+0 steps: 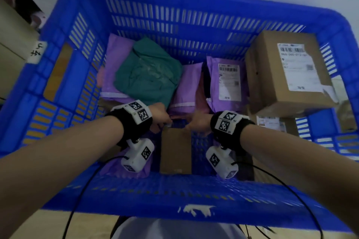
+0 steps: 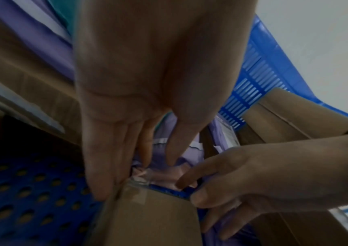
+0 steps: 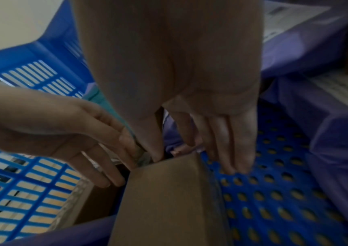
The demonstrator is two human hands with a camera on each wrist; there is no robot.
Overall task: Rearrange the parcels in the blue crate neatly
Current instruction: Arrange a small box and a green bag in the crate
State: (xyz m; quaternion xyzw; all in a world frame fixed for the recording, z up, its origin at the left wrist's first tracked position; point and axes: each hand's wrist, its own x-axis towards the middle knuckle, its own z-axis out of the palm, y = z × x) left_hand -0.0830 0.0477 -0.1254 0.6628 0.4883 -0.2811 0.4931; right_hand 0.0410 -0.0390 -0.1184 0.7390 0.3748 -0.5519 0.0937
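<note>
A small brown cardboard box [image 1: 175, 151] [image 2: 152, 219] [image 3: 164, 199] lies on the floor of the blue crate [image 1: 174, 196], near its front wall. Both hands meet at the box's far end. My left hand [image 1: 161, 116] [image 2: 114, 149] has straight fingers pressed against the far left corner and left side. Its thumb rests on a purple mailer behind. My right hand [image 1: 196, 122] [image 3: 200, 149] clasps the far right corner, thumb on the far edge and fingers down the right side to the crate floor.
A green mailer [image 1: 147, 72] lies on purple mailers [image 1: 186, 87] at the back. A labelled purple mailer [image 1: 225, 83] stands beside a large cardboard box [image 1: 287, 72] stacked on another at the right. Bare crate floor [image 3: 274, 199] shows right of the small box.
</note>
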